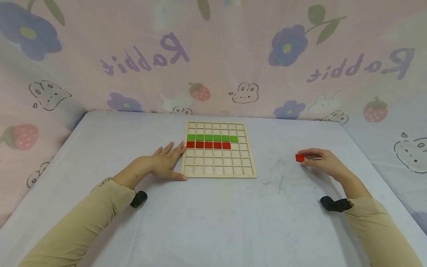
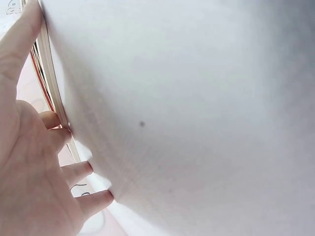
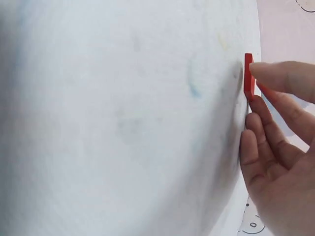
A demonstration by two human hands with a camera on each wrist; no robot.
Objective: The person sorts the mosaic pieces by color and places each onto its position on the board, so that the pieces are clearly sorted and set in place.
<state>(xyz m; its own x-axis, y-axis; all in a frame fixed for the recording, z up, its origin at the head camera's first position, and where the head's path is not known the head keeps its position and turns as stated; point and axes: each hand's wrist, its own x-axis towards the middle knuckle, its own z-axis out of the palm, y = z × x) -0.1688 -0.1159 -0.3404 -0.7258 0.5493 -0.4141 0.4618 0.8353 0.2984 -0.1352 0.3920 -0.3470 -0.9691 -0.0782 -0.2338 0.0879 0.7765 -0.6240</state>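
A wooden grid board (image 1: 218, 170) lies flat near the middle of the table. Across it run a row of green square tiles (image 1: 208, 138) and, just below, a shorter row of red square tiles (image 1: 208, 145). My left hand (image 1: 163, 163) lies at the board's left side, fingers spread and thumb by the lower left corner; the left wrist view shows the fingers along the board's edge (image 2: 51, 73). Off to the right of the board, my right hand (image 1: 321, 163) pinches a red square tile (image 1: 300, 158) between thumb and fingers. In the right wrist view this tile (image 3: 248, 73) stands on edge.
A white cloth (image 1: 213, 222) covers the table, with faint coloured smudges (image 1: 280, 181) between the board and my right hand. Behind the table hangs a patterned curtain (image 1: 220, 48). Black straps (image 1: 335, 204) show at both sleeve cuffs.
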